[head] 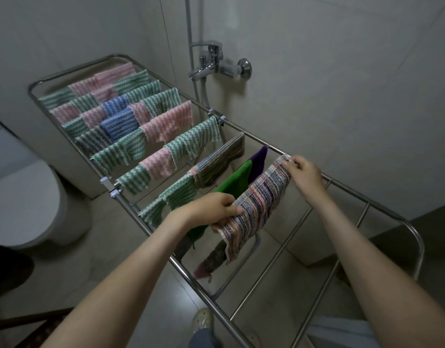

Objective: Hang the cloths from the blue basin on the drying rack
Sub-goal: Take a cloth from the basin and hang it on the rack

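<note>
Striped multicolour cloth (261, 197) draped over drying rack (204, 294) rail, next to green cloth (237, 178). Grip: left hand (214, 209) pinches near end, right hand (304, 172) pinches far corner at side rail. Rack's far half: pink, green, blue cloths (121, 114).

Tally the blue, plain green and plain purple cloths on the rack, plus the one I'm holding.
Blue cloths: 2
Plain green cloth: 1
Plain purple cloth: 1
Multicoloured striped cloth, held by left hand and right hand: 1
Total: 5
</note>
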Tool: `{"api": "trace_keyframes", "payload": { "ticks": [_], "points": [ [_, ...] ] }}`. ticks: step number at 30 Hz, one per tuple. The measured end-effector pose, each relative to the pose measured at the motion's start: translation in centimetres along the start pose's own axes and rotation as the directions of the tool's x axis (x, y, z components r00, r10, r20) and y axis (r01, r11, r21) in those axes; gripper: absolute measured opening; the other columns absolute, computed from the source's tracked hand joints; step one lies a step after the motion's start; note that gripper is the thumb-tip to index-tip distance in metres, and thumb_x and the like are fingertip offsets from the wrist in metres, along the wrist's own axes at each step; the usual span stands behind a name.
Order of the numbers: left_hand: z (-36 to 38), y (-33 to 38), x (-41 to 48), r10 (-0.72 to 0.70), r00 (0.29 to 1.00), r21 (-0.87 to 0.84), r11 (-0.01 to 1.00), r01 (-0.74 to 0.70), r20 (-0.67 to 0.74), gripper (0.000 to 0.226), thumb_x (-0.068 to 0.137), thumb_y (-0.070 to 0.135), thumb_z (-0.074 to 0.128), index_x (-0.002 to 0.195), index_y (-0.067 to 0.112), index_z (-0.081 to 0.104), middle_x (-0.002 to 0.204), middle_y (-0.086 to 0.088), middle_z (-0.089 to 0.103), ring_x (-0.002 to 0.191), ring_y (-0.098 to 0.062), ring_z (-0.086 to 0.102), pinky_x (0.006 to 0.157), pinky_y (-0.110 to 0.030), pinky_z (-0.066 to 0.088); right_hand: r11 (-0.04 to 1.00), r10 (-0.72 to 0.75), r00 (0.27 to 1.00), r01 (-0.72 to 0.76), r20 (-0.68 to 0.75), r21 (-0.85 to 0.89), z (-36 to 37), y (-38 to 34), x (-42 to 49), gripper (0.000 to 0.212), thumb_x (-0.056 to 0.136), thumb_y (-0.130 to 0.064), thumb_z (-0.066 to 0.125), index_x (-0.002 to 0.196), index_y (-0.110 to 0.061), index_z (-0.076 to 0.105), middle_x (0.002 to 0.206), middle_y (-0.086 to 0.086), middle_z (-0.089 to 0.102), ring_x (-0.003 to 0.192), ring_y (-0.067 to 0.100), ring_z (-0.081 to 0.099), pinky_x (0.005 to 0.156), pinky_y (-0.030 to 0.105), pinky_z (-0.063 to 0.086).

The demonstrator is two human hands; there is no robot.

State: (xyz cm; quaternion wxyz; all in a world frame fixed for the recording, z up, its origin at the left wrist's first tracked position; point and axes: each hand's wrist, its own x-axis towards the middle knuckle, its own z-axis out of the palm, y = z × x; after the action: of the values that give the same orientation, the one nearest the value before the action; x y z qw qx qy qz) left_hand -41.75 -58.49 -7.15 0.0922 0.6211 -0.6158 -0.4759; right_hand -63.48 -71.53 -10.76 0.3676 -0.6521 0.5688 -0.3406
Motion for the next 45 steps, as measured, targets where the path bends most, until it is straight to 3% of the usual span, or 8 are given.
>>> {"api": "trace_keyframes", "payload": {
  "ticks": [9,13,18,24,29,33,40,45],
  "points": [
    [-0.4,-2.5,3.0,-0.127,0.980,0.364,0.915,0.174,-0.152,0.027,0.100,0.034,0.042,0.096,0.011,0.056,0.094,-0.007,0.059,0.081,-0.021,0.057,0.069,-0.033,0.045,0.996,0.087,0.991,-0.085,0.105,-0.016,3.0,1.3,1.7,0.006,0.089,-0.021,0.062,0.093,-0.021,0.057,0.081,-0.008,0.059,0.078,0.017,0.060,0.077,0.037,0.050],
    [0.1,-3.6,4.2,-0.176,0.952,0.421,0.866,0.271,-0.252,0.029,0.100,0.028,0.043,0.109,0.005,0.057,0.103,-0.014,0.062,0.092,-0.031,0.061,0.072,-0.036,0.049,0.986,0.147,0.926,-0.110,0.347,-0.124,4.7,1.9,1.4,0.044,0.086,-0.005,0.061,0.127,-0.013,0.044,0.108,-0.002,0.056,0.101,0.017,0.058,0.092,0.036,0.049],
    [1.0,-4.3,5.6,-0.207,0.943,0.444,0.842,0.307,-0.259,0.028,0.100,0.024,0.042,0.113,0.002,0.056,0.107,-0.017,0.061,0.095,-0.034,0.062,0.066,-0.036,0.044,0.982,0.107,0.929,-0.044,0.353,-0.183,5.4,2.8,1.5,0.056,0.085,0.000,0.062,0.133,-0.014,0.039,0.121,0.002,0.049,0.112,0.016,0.053,0.095,0.033,0.047],
    [2.2,-4.4,6.6,-0.331,0.944,0.519,0.809,0.275,0.016,0.031,0.099,0.018,0.043,0.122,-0.001,0.053,0.110,-0.013,0.063,0.093,-0.027,0.061,0.067,-0.031,0.043,0.916,0.100,0.855,0.121,0.509,-0.383,6.7,4.6,1.4,0.091,0.085,-0.007,0.062,0.150,-0.028,0.001,0.148,0.008,0.038,0.136,0.024,0.037,0.115,0.053,0.018],
    [2.7,-4.0,6.2,-0.321,0.902,0.205,0.941,0.269,0.288,0.063,0.099,0.049,0.036,0.149,0.013,0.022,0.150,-0.007,0.035,0.136,-0.025,0.037,0.107,-0.036,0.032,0.775,0.087,0.826,0.295,0.557,-0.559,7.2,5.5,1.5,0.037,0.095,-0.037,0.047,0.130,-0.027,0.048,0.121,0.007,0.060,0.124,0.029,0.043,0.108,0.039,0.023],
    [3.3,-3.2,5.4,-0.320,0.749,-0.021,0.913,0.407,0.581,0.054,0.097,0.043,0.044,0.140,0.010,0.038,0.137,-0.006,0.049,0.120,-0.019,0.048,0.097,-0.030,0.043,0.698,0.104,0.787,0.378,0.608,-0.608,7.0,5.2,1.4,0.031,0.098,-0.042,0.037,0.108,-0.027,0.063,0.110,0.007,0.060,0.119,0.027,0.041,0.108,0.040,0.016],
    [2.9,-3.0,4.8,-0.277,0.915,0.169,0.957,0.235,0.293,0.041,0.100,0.032,0.042,0.133,0.009,0.048,0.124,-0.007,0.057,0.110,-0.021,0.057,0.092,-0.033,0.050,0.765,-0.058,0.817,0.405,0.574,-0.501,6.6,2.4,-0.4,0.025,0.096,-0.035,0.047,0.103,-0.019,0.065,0.106,0.000,0.062,0.110,0.021,0.047,0.099,0.036,0.026],
    [2.4,-2.8,3.1,-0.198,0.975,0.198,0.957,0.214,-0.099,0.036,0.099,0.034,0.043,0.125,0.013,0.055,0.122,-0.007,0.060,0.108,-0.022,0.056,0.085,-0.028,0.042,0.795,-0.182,0.773,0.479,0.607,-0.372,7.1,-0.8,-2.1,0.023,0.096,-0.035,0.048,0.105,-0.020,0.065,0.108,-0.002,0.062,0.109,0.018,0.047,0.094,0.032,0.029]
  ]
}}
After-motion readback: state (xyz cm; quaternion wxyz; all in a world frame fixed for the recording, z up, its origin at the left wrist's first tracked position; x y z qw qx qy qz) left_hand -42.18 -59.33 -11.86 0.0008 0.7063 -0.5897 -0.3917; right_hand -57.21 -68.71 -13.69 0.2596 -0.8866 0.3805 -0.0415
